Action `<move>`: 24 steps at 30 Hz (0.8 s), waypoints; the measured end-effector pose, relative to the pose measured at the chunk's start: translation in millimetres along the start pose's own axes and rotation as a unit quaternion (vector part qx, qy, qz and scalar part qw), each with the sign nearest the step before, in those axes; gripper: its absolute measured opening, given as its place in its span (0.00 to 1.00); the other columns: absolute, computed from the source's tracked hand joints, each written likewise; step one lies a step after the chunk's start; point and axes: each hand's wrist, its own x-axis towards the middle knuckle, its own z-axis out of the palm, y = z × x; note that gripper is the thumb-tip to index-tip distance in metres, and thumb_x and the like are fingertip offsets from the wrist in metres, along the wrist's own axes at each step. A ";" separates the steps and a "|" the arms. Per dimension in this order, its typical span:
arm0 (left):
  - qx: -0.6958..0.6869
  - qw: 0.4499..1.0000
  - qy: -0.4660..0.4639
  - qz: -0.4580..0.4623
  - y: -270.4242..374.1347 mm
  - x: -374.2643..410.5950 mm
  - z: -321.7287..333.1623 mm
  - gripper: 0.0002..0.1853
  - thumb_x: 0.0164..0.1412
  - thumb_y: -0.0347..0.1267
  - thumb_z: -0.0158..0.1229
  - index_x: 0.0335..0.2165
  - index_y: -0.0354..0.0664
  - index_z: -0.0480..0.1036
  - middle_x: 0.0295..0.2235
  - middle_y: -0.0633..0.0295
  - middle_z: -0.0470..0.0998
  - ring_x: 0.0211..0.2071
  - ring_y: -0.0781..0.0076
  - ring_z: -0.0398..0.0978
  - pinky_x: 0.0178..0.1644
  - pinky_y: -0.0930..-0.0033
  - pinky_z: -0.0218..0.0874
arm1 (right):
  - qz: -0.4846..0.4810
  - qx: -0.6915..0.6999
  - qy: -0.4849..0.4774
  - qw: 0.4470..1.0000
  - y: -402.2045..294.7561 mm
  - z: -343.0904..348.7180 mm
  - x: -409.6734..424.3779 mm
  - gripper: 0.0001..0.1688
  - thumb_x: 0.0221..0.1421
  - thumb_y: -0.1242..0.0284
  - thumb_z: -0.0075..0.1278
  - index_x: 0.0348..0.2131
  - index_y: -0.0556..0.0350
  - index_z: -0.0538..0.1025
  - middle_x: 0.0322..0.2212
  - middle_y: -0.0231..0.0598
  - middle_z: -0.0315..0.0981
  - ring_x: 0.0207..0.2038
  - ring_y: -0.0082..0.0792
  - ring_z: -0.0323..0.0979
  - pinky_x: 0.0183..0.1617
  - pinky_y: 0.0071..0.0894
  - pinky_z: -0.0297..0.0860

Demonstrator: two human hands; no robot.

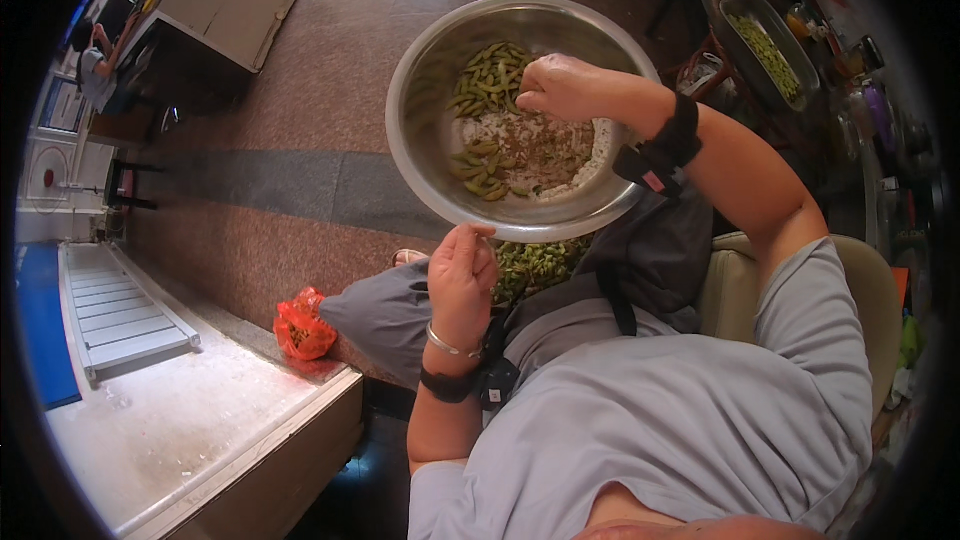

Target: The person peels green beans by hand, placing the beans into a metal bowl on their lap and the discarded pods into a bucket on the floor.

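A large stainless steel bowl (409,157) sits in front of me at my knees. Inside it lie two heaps of green bean pods, an upper heap (486,79) and a smaller lower heap (480,171), beside brown and whitish residue (551,150). Over the bowl, next to the upper heap, my right hand (559,86) has its fingers curled downward; its fingertips are partly hidden. My left hand (461,266) is at the near rim with thumb and fingers drawn together, and whether it holds anything is unclear. More green pods (540,262) are piled below the bowl, between my legs.
A clear tray of green beans (765,56) stands at the upper right, among bottles and jars. A red plastic bag (304,326) rests by my left leg. Left are a pale counter (202,420) and a large cabinet (217,0). Another person (94,67) is far left.
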 end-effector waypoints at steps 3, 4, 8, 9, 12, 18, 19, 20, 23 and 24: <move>-0.016 1.000 0.022 0.005 -4.5 -2.7 -7.5 0.13 0.63 0.35 0.43 0.32 0.36 0.68 0.14 0.75 0.50 0.13 0.87 0.45 0.16 0.83 0.37 | 0.026 0.008 -0.135 0.990 4.7 19.1 9.6 0.19 0.49 0.66 0.47 0.19 0.67 0.73 0.14 0.43 0.71 0.17 0.33 0.71 0.22 0.32 0.66; -0.015 1.000 0.022 0.005 -4.6 -3.5 -7.8 0.13 0.63 0.35 0.43 0.32 0.36 0.68 0.14 0.75 0.50 0.13 0.87 0.45 0.16 0.83 0.37 | 0.023 0.040 -0.216 0.975 1.8 28.1 12.4 0.18 0.48 0.66 0.47 0.19 0.68 0.73 0.14 0.43 0.70 0.17 0.33 0.70 0.23 0.32 0.65; 0.000 1.000 0.021 -0.001 -4.4 -5.6 -5.8 0.13 0.64 0.36 0.42 0.31 0.37 0.67 0.14 0.75 0.51 0.14 0.87 0.46 0.16 0.83 0.38 | -0.087 -0.027 -0.280 0.956 -0.2 67.2 26.1 0.19 0.45 0.66 0.49 0.16 0.67 0.73 0.13 0.44 0.70 0.17 0.37 0.70 0.23 0.36 0.65; 0.007 1.000 0.022 0.000 -3.3 -6.4 -6.7 0.13 0.64 0.36 0.42 0.31 0.37 0.67 0.14 0.75 0.51 0.14 0.87 0.47 0.15 0.83 0.38 | -0.117 -0.065 -0.299 0.945 0.7 76.7 33.8 0.18 0.44 0.66 0.50 0.15 0.67 0.72 0.13 0.43 0.70 0.18 0.38 0.70 0.23 0.38 0.65; 0.004 0.999 0.053 0.002 -10.6 -5.5 -12.0 0.13 0.62 0.36 0.45 0.31 0.36 0.68 0.11 0.75 0.52 0.12 0.86 0.48 0.15 0.82 0.40 | -0.277 -0.146 -0.204 0.928 4.1 86.2 35.8 0.16 0.34 0.70 0.50 0.15 0.71 0.71 0.16 0.54 0.68 0.20 0.47 0.67 0.25 0.42 0.64; 0.018 0.998 0.009 -0.051 -13.0 -3.5 -22.7 0.15 0.62 0.38 0.44 0.33 0.36 0.69 0.12 0.75 0.54 0.12 0.87 0.48 0.14 0.84 0.38 | -0.173 -0.185 -0.198 0.947 -27.2 55.7 23.8 0.14 0.37 0.69 0.50 0.20 0.67 0.75 0.19 0.51 0.71 0.25 0.51 0.70 0.31 0.45 0.67; 0.050 0.997 -0.018 -0.050 -10.8 -5.0 -23.7 0.16 0.63 0.39 0.44 0.33 0.36 0.69 0.13 0.76 0.53 0.12 0.88 0.47 0.15 0.84 0.38 | -0.188 -0.155 -0.149 0.958 -40.0 44.2 11.9 0.13 0.37 0.69 0.50 0.20 0.65 0.75 0.20 0.51 0.72 0.26 0.50 0.71 0.31 0.44 0.67; 0.064 0.996 -0.030 -0.049 -8.3 -5.8 -22.0 0.16 0.63 0.40 0.44 0.33 0.36 0.69 0.13 0.77 0.53 0.13 0.89 0.47 0.15 0.84 0.38 | -0.189 -0.080 -0.121 0.971 -62.6 25.4 -7.9 0.12 0.36 0.70 0.50 0.21 0.63 0.75 0.20 0.50 0.72 0.26 0.48 0.71 0.30 0.42 0.67; 0.105 0.992 -0.060 -0.015 -5.6 -10.5 -15.6 0.16 0.61 0.39 0.47 0.34 0.36 0.70 0.15 0.78 0.57 0.14 0.90 0.49 0.17 0.85 0.40 | -0.228 0.013 -0.116 0.967 -106.4 8.6 -53.4 0.11 0.39 0.68 0.52 0.20 0.60 0.73 0.19 0.48 0.71 0.24 0.49 0.71 0.28 0.40 0.67; 0.118 0.990 -0.078 -0.002 -7.2 -10.2 -12.1 0.15 0.61 0.39 0.48 0.34 0.36 0.70 0.16 0.79 0.59 0.15 0.91 0.50 0.18 0.86 0.41 | -0.237 -0.011 -0.100 0.966 -108.4 15.9 -65.0 0.12 0.39 0.68 0.52 0.21 0.60 0.72 0.19 0.49 0.71 0.25 0.50 0.70 0.28 0.41 0.67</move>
